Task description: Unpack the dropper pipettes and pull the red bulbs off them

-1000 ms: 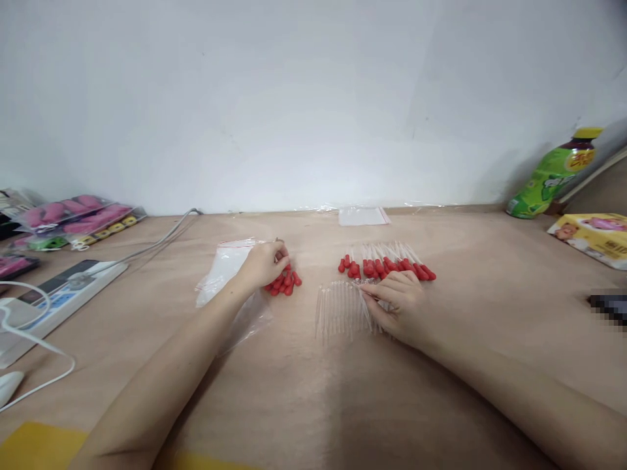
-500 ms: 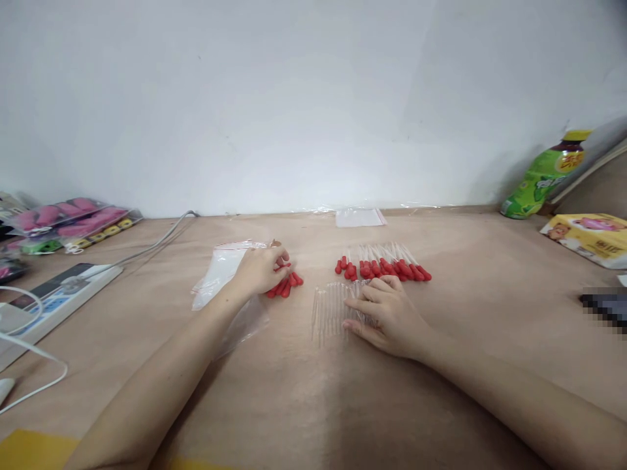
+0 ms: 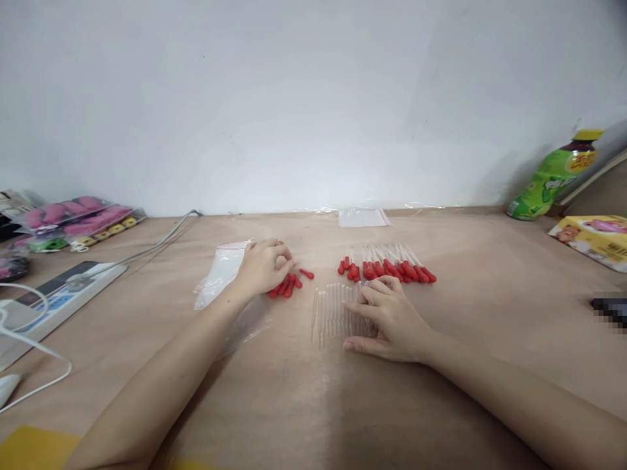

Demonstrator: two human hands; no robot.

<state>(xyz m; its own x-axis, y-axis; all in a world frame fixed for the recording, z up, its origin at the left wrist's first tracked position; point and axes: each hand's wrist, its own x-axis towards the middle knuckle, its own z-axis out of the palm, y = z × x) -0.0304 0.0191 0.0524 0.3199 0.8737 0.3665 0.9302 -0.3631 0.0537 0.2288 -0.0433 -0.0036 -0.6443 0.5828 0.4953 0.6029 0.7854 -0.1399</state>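
Observation:
My left hand point(image 3: 264, 266) rests over a small pile of red rubber bulbs point(image 3: 285, 286), its fingers bent and a little apart; some bulbs are hidden beneath it. Just right of its fingertips one red bulb lies by itself. My right hand point(image 3: 386, 316) spreads its fingers over a row of clear, thin pipette tubes point(image 3: 329, 313) and covers the row's right end. Behind that hand lie several finished-looking droppers point(image 3: 392, 261), clear tubes with red bulbs on their near ends. Under and beside the left wrist are clear plastic bags point(image 3: 220, 271).
Another flat plastic bag point(image 3: 363, 218) lies by the wall. A power strip point(image 3: 63, 294) with white cables and packs of pink items point(image 3: 93, 222) stand left. At right are a green drink bottle point(image 3: 551, 183), a yellow snack pack point(image 3: 595, 238) and a dark device point(image 3: 610, 309).
My left hand has shifted slightly right over the pile, and one red bulb now shows apart from the others. The right hand's thumb and fingers have spread a little wider over the tubes.

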